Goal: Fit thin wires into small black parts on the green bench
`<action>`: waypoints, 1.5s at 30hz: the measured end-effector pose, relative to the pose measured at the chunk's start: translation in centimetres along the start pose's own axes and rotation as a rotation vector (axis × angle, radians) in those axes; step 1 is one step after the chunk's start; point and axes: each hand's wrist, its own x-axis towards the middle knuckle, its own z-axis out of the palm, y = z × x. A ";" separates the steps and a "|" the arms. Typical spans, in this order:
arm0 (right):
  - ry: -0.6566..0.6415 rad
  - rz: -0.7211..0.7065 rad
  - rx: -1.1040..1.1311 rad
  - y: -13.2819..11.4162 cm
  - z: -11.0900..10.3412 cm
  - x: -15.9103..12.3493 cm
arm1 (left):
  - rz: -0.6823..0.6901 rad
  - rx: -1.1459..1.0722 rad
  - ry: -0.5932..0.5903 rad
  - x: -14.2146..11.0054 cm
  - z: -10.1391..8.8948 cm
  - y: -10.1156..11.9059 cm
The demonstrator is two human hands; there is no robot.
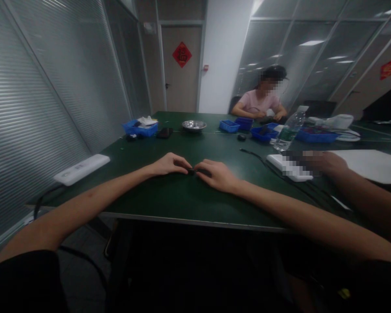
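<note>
Your left hand [172, 164] and right hand [217, 175] meet over the desk [169, 200], a little in from the middle of its near edge, with a small black piece [190, 171] between your fingertips. The piece is mostly covered and too small to tell its long axis or which way it points. Your left grip pinches it between thumb and fingers; your right grip touches or nearly touches its other side, and whether that one is closed on it you cannot tell. Toward the desk's left edge, a blue basket [150, 131] holds crumpled white material and dark items. A shiny metal bowl [194, 126] sits toward the far edge; its contents are unclear. Right of it stand a small blue tray [229, 126] and a darker blue bin [244, 124], then a blue box [262, 136] holding something dark, near an upright clear bottle [289, 130].
</note>
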 end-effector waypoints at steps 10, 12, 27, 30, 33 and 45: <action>0.032 0.087 -0.020 0.0 0.1 0.1 | 0.042 0.118 -0.003 0.2 -0.3 -0.4; 0.029 0.121 -0.039 0.0 0.1 0.1 | 0.052 0.160 0.010 0.2 -0.5 -0.6; 0.008 0.180 -0.063 0.4 0.3 0.1 | -0.271 0.490 0.397 -2.1 -10.1 -6.9; 0.009 0.177 -0.070 0.5 0.4 0.0 | -0.403 0.564 0.561 -4.4 -13.4 -8.6; 0.016 0.170 -0.077 0.5 0.4 0.0 | -0.475 0.631 0.685 -6.5 -15.7 -9.8; 0.013 0.168 -0.080 0.4 0.4 0.1 | -0.457 0.631 0.753 -7.8 -16.8 -10.5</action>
